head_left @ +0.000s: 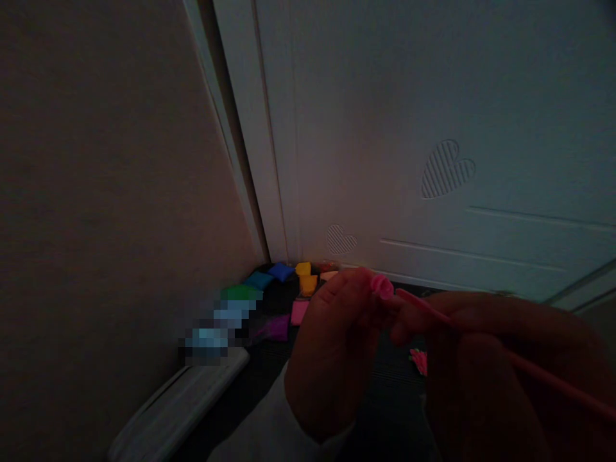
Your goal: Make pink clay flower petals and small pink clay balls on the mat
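Observation:
My left hand (332, 340) is closed, pinching a small pink clay flower (382, 287) with curled petals between its fingertips. Close beside it, my right hand (500, 372) grips a thin pink modelling tool (430, 310). The tool's rounded tip points at the flower, and whether it touches cannot be made out. Behind my right hand lies a pink and green clay piece (418, 361), partly hidden by that hand. The light is dim, and the lower fingers of both hands are dark.
Clay packets lie along the far edge: blue (281, 272), green (240, 293), yellow (308, 284), pink (299, 313) and purple (279, 327). A long pale case (183, 404) sits at lower left. A white panel with heart reliefs (445, 170) rises behind, and a wall (110, 179) stands left.

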Demonstrator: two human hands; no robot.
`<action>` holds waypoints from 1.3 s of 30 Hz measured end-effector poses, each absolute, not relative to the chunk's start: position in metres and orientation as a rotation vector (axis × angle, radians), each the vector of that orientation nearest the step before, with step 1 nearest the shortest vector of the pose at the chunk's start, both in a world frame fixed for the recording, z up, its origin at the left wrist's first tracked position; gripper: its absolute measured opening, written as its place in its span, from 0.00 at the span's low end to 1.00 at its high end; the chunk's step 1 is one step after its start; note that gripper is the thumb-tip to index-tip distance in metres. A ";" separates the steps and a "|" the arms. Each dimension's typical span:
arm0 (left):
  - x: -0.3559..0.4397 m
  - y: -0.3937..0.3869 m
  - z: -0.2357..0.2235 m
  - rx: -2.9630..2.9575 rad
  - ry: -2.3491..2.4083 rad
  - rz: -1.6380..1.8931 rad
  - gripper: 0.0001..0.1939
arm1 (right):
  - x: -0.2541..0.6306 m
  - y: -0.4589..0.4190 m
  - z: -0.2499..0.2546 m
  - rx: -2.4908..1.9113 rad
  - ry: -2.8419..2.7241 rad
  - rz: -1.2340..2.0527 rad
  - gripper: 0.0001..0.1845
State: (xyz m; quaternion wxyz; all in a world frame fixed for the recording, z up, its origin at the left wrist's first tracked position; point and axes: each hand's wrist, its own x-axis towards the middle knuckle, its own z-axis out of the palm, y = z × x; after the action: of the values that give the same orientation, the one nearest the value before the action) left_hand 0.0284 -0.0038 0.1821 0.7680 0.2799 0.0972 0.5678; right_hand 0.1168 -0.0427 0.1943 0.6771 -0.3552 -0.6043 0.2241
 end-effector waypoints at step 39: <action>0.025 0.006 0.177 0.427 -0.024 0.987 0.12 | 0.113 -0.040 0.191 -0.789 -1.261 0.424 0.06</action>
State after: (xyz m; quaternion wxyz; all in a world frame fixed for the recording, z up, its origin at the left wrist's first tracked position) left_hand 0.0249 0.0055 0.1767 0.8588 0.2034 -0.0115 0.4701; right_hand 0.1129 -0.0404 0.1908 0.7156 -0.3565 -0.5693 0.1916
